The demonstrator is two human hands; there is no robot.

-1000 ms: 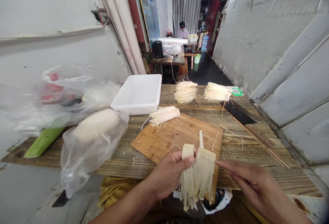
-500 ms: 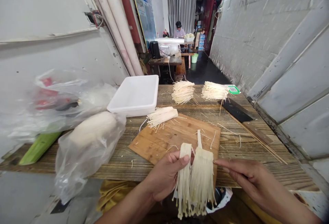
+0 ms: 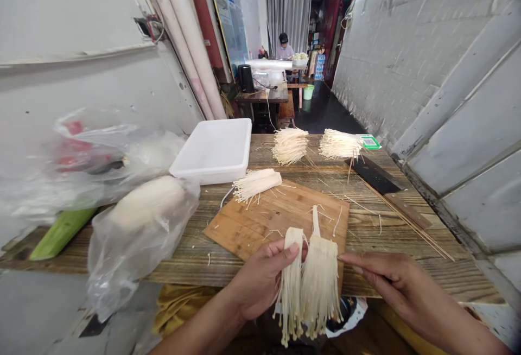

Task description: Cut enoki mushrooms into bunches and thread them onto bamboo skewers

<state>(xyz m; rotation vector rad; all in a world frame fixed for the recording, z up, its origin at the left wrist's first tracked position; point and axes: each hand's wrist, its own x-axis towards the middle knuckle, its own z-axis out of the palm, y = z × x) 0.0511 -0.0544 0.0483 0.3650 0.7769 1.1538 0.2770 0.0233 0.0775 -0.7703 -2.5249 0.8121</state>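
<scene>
My left hand (image 3: 260, 279) is closed on a bunch of pale enoki mushrooms (image 3: 311, 284) that hangs caps-down over the front edge of a wooden cutting board (image 3: 268, 216). The bunch is split into two clumps. My right hand (image 3: 391, 284) touches the right clump's side with pinched, extended fingers. Another small enoki bunch (image 3: 256, 183) lies at the board's far left corner.
A white plastic tray (image 3: 214, 151) stands behind the board. Two fanned enoki bunches (image 3: 290, 146) (image 3: 339, 146) lie farther back. A cleaver (image 3: 378, 178) and thin bamboo skewers (image 3: 407, 219) lie at right. Plastic bags (image 3: 138, 224) crowd the left. A person sits far down the corridor (image 3: 284, 46).
The view shifted slightly between the first two frames; the mushroom bunch hangs a little lower in my hands. Hands hold nearly the same pose since half a second ago.
</scene>
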